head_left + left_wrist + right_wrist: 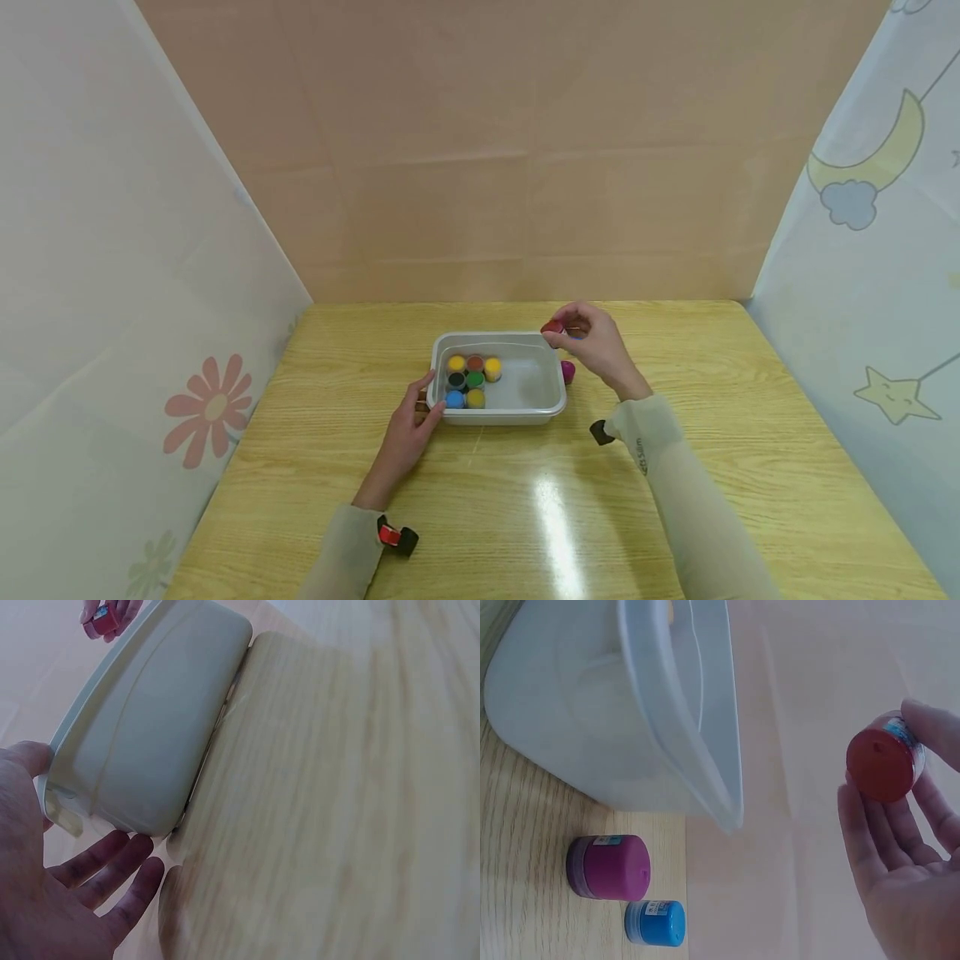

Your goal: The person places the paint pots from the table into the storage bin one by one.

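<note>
A white plastic tub [528, 414] stands on the table with several small paint pots [476, 379] grouped in its left half. My left hand [406, 429] holds the tub's left end, thumb on the rim and the other fingers against the side wall [142, 742]. Above the tub's right back corner, my right hand [596, 340] pinches a red-lidded paint pot [881, 761] between thumb and fingers. On the table right of the tub are a magenta paint pot [615, 866] and a smaller-looking blue paint pot [656, 922].
The wooden table [480, 508] runs back to a plain peach-coloured backdrop [450, 167]. Patterned white sheets stand along both sides, one with a pink flower [216, 408], the other with a yellow moon [888, 154]. Light glares off the table's front.
</note>
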Demonstrator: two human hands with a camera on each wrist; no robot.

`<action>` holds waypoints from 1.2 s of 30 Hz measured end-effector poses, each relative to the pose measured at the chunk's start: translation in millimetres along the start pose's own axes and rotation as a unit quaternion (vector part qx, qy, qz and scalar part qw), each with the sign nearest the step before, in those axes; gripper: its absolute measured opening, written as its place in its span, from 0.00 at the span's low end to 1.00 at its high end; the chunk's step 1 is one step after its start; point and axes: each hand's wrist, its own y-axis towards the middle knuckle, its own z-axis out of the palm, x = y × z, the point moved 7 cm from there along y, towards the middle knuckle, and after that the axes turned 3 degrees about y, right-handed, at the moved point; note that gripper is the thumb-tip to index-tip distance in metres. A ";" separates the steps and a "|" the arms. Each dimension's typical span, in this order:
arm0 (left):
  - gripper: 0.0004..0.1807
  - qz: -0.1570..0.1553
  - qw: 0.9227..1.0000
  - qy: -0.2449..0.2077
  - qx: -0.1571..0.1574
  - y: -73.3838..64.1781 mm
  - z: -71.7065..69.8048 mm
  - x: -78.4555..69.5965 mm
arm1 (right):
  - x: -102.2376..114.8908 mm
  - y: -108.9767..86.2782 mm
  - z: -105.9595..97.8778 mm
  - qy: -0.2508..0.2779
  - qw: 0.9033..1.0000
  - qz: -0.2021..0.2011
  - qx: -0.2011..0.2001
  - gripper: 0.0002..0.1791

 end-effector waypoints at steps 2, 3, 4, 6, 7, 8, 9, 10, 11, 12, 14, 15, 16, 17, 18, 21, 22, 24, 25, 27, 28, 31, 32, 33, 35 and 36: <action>0.32 0.005 1.000 -0.002 0.001 -2.4 -3.0 -8.9 | 1.5 -0.5 1.4 -0.012 1.000 -0.005 0.000 0.20; 0.32 0.007 1.000 -0.003 0.000 -3.3 -4.1 -11.5 | 2.6 -0.7 2.1 -0.017 1.000 -0.008 0.000 0.20; 0.32 0.008 1.000 -0.004 -0.001 -3.7 -4.3 -12.5 | 3.6 -0.9 2.7 -0.021 1.000 -0.012 0.001 0.20; 0.31 0.009 1.000 -0.005 -0.004 -4.4 -4.6 -13.5 | 4.5 -1.2 4.1 -0.023 1.000 -0.013 0.004 0.19; 0.31 0.009 1.000 -0.006 -0.005 -4.3 -4.2 -12.9 | 4.3 -1.2 4.6 -0.021 1.000 -0.011 0.005 0.19; 0.32 0.008 1.000 -0.007 -0.006 -4.3 -3.8 -11.9 | 4.1 -1.1 5.5 -0.018 1.000 -0.009 0.008 0.20; 0.32 0.007 1.000 -0.008 -0.007 -4.3 -3.4 -11.1 | 3.3 -0.8 6.4 -0.015 1.000 -0.006 0.012 0.20; 0.31 0.005 1.000 -0.009 -0.007 -4.1 -2.8 -10.1 | 2.3 -0.5 7.3 -0.011 1.000 -0.002 0.016 0.20; 0.32 0.003 1.000 -0.010 -0.008 -3.8 -2.5 -9.1 | 1.8 -0.5 8.2 -0.004 1.000 0.003 0.020 0.21; 0.32 0.001 1.000 -0.011 -0.008 -3.5 -2.1 -8.0 | 1.2 -0.4 9.2 0.001 1.000 0.006 0.025 0.22; 0.32 -0.003 1.000 -0.013 -0.009 -3.1 -1.5 -6.4 | 0.0 0.1 11.5 0.006 0.999 0.012 0.034 0.23; 0.32 -0.005 1.000 -0.014 -0.010 -3.0 -1.3 -6.1 | 0.1 0.0 12.9 0.009 0.999 0.014 0.038 0.24; 0.32 -0.006 1.000 -0.015 -0.010 -2.7 -1.3 -6.0 | 0.7 -0.1 14.5 0.009 0.999 0.015 0.043 0.24; 0.32 -0.006 1.000 -0.016 -0.011 -2.6 -1.4 -6.5 | 1.2 -0.3 16.0 0.009 0.999 0.015 0.047 0.24; 0.32 -0.004 1.000 -0.016 -0.010 -2.9 -1.8 -7.5 | 1.2 0.0 17.8 0.009 0.999 0.014 0.051 0.24; 0.32 0.003 1.000 -0.015 -0.007 -3.3 -2.8 -10.4 | 3.5 -0.7 23.3 0.010 0.998 0.011 0.061 0.24; 0.32 0.005 1.000 -0.015 -0.006 -3.5 -3.1 -11.1 | 4.0 -0.9 25.0 0.010 0.998 0.009 0.064 0.24; 0.32 0.008 1.000 -0.014 -0.004 -3.7 -3.3 -11.8 | 3.3 -0.9 28.8 0.014 0.997 0.009 0.071 0.24; 0.32 0.008 1.000 -0.013 -0.005 -3.6 -3.1 -11.4 | 3.1 -1.0 30.5 0.014 0.997 0.010 0.073 0.24; 0.32 0.008 1.000 -0.013 -0.006 -3.6 -2.8 -11.1 | 2.1 -1.1 34.2 0.014 0.997 0.011 0.081 0.23; 0.32 0.009 1.000 -0.013 -0.007 -3.7 -2.8 -11.0 | 1.0 -0.9 36.2 0.014 0.996 0.011 0.084 0.22; 0.31 0.010 1.000 -0.012 -0.010 -3.7 -2.8 -10.8 | -0.5 -1.0 41.8 0.013 0.996 0.011 0.092 0.20; 0.31 0.009 1.000 -0.012 -0.011 -3.7 -2.7 -10.8 | -1.0 -1.1 43.8 0.012 0.995 0.010 0.094 0.20; 0.31 0.009 1.000 -0.011 -0.012 -3.6 -2.7 -10.6 | -2.1 -1.1 46.1 0.014 0.995 0.010 0.096 0.19; 0.31 0.008 1.000 -0.010 -0.013 -3.5 -2.5 -9.9 | -3.8 -1.4 50.3 0.014 0.995 0.010 0.101 0.19; 0.31 0.007 1.000 -0.010 -0.013 -3.5 -2.3 -9.4 | -5.1 -1.3 52.6 0.014 0.994 0.011 0.104 0.19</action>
